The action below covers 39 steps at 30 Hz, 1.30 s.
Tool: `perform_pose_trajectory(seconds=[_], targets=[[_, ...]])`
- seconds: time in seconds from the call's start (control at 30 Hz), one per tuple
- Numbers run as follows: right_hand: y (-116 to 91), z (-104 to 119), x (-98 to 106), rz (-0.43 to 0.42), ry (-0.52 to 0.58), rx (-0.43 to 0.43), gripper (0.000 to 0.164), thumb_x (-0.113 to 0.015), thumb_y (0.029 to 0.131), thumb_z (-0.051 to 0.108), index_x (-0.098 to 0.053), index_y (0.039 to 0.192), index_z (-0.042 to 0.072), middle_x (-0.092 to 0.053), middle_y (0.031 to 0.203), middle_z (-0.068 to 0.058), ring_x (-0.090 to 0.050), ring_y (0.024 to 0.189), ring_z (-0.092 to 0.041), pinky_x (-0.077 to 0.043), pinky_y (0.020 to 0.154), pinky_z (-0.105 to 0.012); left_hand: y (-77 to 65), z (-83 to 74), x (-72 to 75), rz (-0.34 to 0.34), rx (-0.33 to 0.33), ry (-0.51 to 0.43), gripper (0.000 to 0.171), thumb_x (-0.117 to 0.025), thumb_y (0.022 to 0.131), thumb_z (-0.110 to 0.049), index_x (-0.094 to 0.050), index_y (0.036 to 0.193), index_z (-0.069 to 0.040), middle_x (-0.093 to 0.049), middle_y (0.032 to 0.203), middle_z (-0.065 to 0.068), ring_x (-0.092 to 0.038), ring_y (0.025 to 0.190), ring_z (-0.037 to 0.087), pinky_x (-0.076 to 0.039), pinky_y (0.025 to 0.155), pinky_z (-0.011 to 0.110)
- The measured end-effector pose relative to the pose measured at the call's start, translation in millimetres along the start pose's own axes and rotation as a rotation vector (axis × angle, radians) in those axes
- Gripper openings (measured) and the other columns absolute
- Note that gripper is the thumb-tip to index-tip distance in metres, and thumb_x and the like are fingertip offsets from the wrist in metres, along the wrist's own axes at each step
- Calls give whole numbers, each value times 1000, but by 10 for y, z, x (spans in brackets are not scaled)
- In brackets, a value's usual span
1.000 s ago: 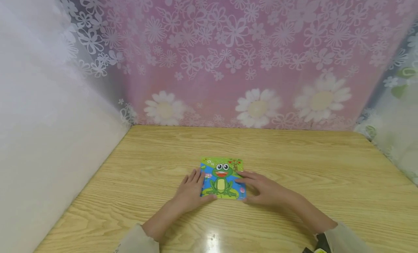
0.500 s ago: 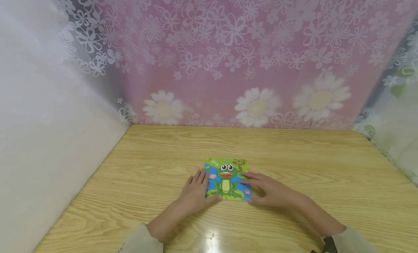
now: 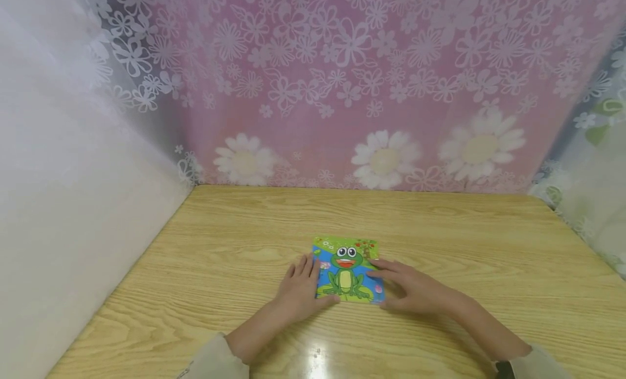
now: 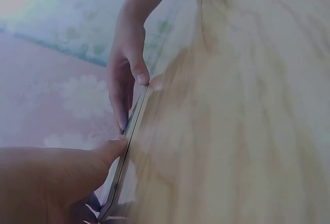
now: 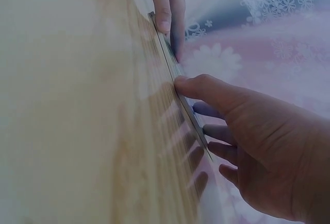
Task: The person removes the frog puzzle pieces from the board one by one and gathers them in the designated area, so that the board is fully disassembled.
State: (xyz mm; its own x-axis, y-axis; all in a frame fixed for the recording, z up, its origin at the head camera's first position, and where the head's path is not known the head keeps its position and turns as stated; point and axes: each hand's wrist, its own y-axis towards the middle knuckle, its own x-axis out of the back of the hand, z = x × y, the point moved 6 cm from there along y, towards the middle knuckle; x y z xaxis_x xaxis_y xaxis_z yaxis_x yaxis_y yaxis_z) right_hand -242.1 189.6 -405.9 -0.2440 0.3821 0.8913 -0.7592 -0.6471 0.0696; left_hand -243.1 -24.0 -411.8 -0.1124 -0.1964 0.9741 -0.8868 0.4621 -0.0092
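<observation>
A thin square board with a frog picture (image 3: 346, 275) lies flat on the wooden table, its frog facing up and upright to me. My left hand (image 3: 300, 289) rests along its left side, fingers extended at the edge and thumb on the near left corner. On the opposite side, my right hand (image 3: 415, 289) touches the board with outstretched fingertips over the right part, thumb at the near right corner. Seen edge-on in the left wrist view, the board (image 4: 129, 136) looks slim and layered. The right wrist view shows my right thumb (image 5: 188, 85) against the near edge.
The table (image 3: 235, 227) is wood-grained and runs back to a pink flowered curtain (image 3: 313, 96). A pale sheet (image 3: 88, 194) borders the left side, and another flowered sheet (image 3: 596, 194) the right. Light reflects off the tabletop near the front.
The frog board has slid a little to the right across the table, both hands moving along with it. Their placement on its sides looks the same.
</observation>
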Motion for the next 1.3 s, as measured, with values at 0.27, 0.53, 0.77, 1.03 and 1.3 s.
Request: perform_pose_trajectory(seconds=[0.27,0.53,0.77,1.03,1.3], targets=[[-49,-27,8,15,37,-26,61,-62,84,47,-50,134,13,-30,145,-11,-23,130,-41,-24,96,-62,9,-35,-38,-16,10,8,91,-44,85,-65,-26,143,3,-16,148,22,-13,135,34,-17,105,49],[-15,22,42,5,-1,-7,56,-62,86,43,-53,131,11,-34,143,-10,-26,130,-37,-27,98,-57,91,59,-47,9,1,-9,89,-44,86,-63,-24,144,2,-17,149,18,-11,135,34,-17,104,51],[224,157,95,5,12,45,45,-63,88,26,-54,128,6,-43,135,-14,-36,124,-36,-32,96,-54,254,228,26,49,-76,-20,88,-48,85,-61,-22,145,-2,-12,151,15,-5,136,36,-12,105,52],[710,187,36,11,21,25,39,-59,91,28,-57,123,7,-52,124,-11,-48,113,-32,-41,89,-49,305,347,13,131,-121,-71,95,-53,82,-63,-17,147,-4,-7,151,16,0,135,40,-8,103,58],[1153,189,5,-39,-97,-113,32,-66,86,26,-63,113,9,-55,106,-6,-52,94,-23,-47,77,-39,255,306,97,158,-105,-76,91,-56,83,-58,-19,147,-4,-11,150,17,-4,134,41,-9,103,57]])
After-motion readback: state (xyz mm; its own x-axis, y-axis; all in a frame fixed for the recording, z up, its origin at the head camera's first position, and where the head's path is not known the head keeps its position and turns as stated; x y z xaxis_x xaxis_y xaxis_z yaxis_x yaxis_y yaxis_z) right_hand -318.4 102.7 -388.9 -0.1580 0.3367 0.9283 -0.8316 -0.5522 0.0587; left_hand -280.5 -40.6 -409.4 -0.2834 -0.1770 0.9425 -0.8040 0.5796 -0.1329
